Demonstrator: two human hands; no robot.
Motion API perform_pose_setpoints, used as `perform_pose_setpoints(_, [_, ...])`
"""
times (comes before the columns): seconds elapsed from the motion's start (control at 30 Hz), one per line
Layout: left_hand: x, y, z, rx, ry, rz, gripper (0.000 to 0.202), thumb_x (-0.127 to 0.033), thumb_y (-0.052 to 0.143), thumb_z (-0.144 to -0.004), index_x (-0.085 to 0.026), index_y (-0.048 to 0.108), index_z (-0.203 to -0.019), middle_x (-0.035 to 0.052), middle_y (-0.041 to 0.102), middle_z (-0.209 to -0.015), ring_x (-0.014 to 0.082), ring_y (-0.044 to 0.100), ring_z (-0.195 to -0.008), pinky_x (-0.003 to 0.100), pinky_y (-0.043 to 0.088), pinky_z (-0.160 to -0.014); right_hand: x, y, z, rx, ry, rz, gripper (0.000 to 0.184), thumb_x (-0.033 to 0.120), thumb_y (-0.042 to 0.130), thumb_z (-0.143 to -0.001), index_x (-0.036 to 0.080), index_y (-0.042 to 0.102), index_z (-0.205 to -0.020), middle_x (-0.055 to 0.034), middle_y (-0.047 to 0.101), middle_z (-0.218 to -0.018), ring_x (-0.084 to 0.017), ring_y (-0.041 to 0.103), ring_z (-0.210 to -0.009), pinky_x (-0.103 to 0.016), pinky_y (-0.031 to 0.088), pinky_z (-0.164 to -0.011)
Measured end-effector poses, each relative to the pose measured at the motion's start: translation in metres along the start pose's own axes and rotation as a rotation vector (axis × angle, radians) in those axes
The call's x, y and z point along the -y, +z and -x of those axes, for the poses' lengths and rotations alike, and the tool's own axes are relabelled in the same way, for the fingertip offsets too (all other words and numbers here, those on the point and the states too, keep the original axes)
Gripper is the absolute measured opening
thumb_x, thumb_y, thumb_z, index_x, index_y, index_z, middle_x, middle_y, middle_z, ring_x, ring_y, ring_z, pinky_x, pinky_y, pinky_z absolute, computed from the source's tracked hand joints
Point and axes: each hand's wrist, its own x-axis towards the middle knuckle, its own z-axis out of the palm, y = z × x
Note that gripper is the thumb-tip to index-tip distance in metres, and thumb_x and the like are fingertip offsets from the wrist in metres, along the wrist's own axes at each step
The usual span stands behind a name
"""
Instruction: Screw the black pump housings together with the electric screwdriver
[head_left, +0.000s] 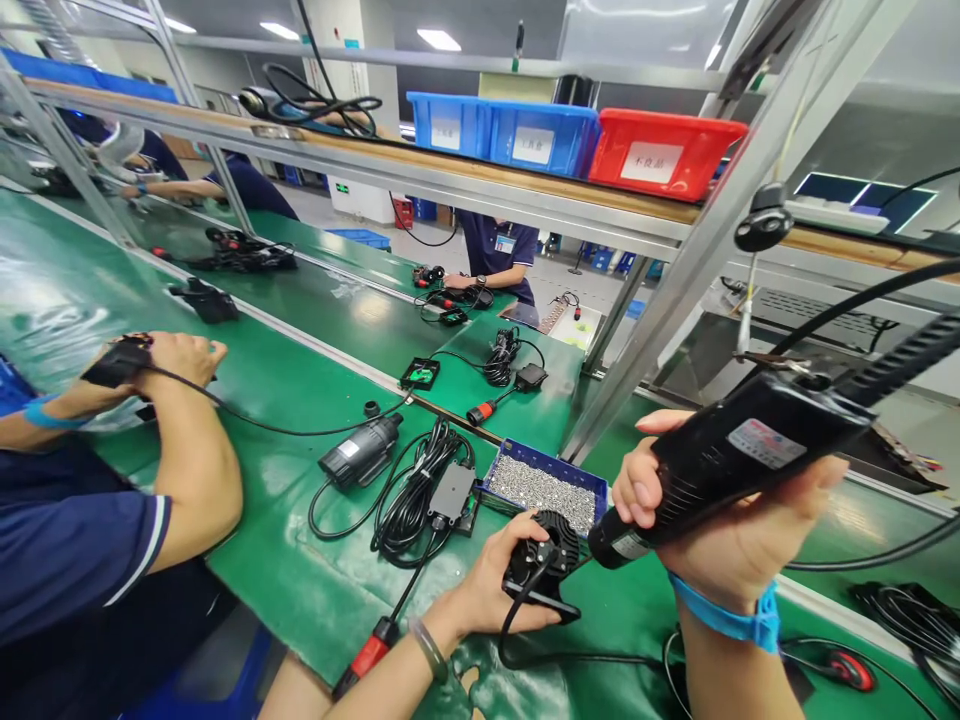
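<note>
The left hand [491,590] was curled partway, pinching a black finned part [559,540] between the thumb above and the fingers beneath. The right hand [739,535] was wrapped round the body of a black power screwdriver [720,460], whose nose pointed down toward the part, just right of the left hand; whether its bit touched could not be told. Just beyond the left hand lay a blue tray [601,495] of small metal pieces [540,485]. Left of that hand sat a coiled black cable [416,500] and a flat grey box [452,493].
</note>
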Motion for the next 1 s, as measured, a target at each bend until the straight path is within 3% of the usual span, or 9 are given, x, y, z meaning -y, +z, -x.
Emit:
perform_pose_setpoints(0.1, [0.000, -0.001, 0.001, 0.008, 0.015, -0.002, 0.076, -0.034, 0.092, -0.058, -0.024, 0.055, -0.123, 0.0120, 0.064, -0.129, 0.0339, 0.056, -0.131, 0.051, 0.035, -0.118, -0.003, 0.001, 0.001, 0.010, 0.000, 0.002, 0.080, 0.095, 0.051, -0.066, 0.022, 0.077, -0.086, 0.0002, 0.057, -0.043, -0.013, 0.047, -0.032, -0.026, 0.041, -0.032])
perform_pose_setpoints(0.33, [0.007, 0.002, 0.005, -0.026, -0.037, -0.030, 0.075, -0.035, 0.092, -0.055, -0.023, 0.057, -0.120, 0.0128, 0.064, -0.129, 0.0334, 0.058, -0.129, 0.049, 0.040, -0.114, -0.006, 0.006, 0.003, -0.006, -0.003, -0.003, 0.079, 0.096, 0.053, -0.062, 0.023, 0.075, -0.082, 0.0017, 0.056, -0.041, -0.013, 0.045, -0.029, -0.024, 0.036, -0.029])
perform_pose_setpoints(0.47, [0.007, 0.004, 0.004, -0.028, 0.010, 0.012, 0.074, -0.037, 0.091, -0.057, -0.025, 0.056, -0.121, 0.0115, 0.064, -0.129, 0.0317, 0.060, -0.124, 0.048, 0.044, -0.109, -0.004, 0.006, 0.005, -0.047, -0.004, 0.019, 0.078, 0.098, 0.050, -0.062, 0.025, 0.072, -0.078, 0.0032, 0.055, -0.041, -0.012, 0.043, -0.028, -0.023, 0.034, -0.028])
perform_pose_setpoints(0.7, [0.007, 0.004, 0.004, -0.035, -0.002, 0.007, 0.074, -0.035, 0.091, -0.056, -0.024, 0.056, -0.120, 0.0126, 0.063, -0.131, 0.0328, 0.059, -0.126, 0.049, 0.044, -0.110, -0.005, 0.001, 0.015, 0.019, 0.006, -0.024, 0.079, 0.097, 0.051, -0.062, 0.025, 0.076, -0.085, 0.0017, 0.058, -0.043, -0.013, 0.047, -0.030, -0.025, 0.038, -0.030])
perform_pose_setpoints(1.0, [0.003, 0.004, 0.002, -0.044, 0.040, 0.018, 0.071, -0.037, 0.091, -0.060, -0.027, 0.056, -0.121, 0.0106, 0.065, -0.128, 0.0331, 0.059, -0.126, 0.053, 0.045, -0.110, -0.007, 0.004, 0.013, 0.007, 0.005, -0.056, 0.075, 0.093, 0.053, -0.067, 0.021, 0.072, -0.076, 0.0005, 0.057, -0.044, -0.012, 0.047, -0.031, -0.025, 0.038, -0.032])
